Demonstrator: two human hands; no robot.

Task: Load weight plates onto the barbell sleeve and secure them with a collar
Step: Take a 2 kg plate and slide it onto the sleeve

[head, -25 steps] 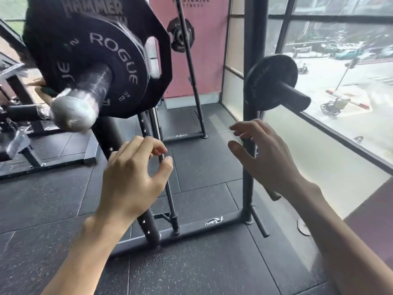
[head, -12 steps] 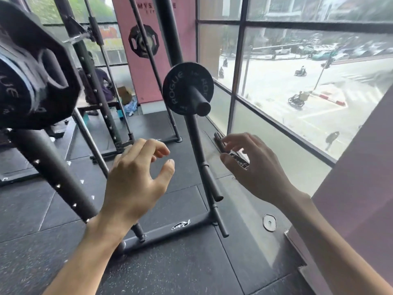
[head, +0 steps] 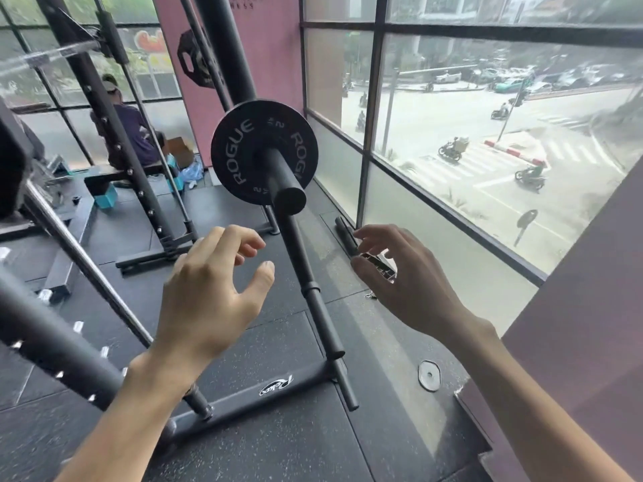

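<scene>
A small black ROGUE weight plate [head: 240,153] hangs on a black storage peg [head: 282,184] of the rack upright, above and between my hands. My left hand [head: 208,290] is raised below the plate, fingers apart and curled, holding nothing. My right hand [head: 400,276] is held out to the right of the upright, fingers spread, also holding nothing. The edge of the loaded barbell plates [head: 10,158] shows at the far left; the barbell sleeve and any collar are out of view.
The rack's black upright [head: 309,287] and base bar [head: 250,394] stand just ahead. A steel bar [head: 87,266] slants across the left. A person sits on a bench [head: 128,133] behind. Large windows [head: 452,133] line the right; a dark wall [head: 574,307] stands at the right.
My view has swung right, away from the loaded barbell sleeve and toward the rack's storage peg. The small plate now sits larger and centred. Both hands stay raised and holding nothing.
</scene>
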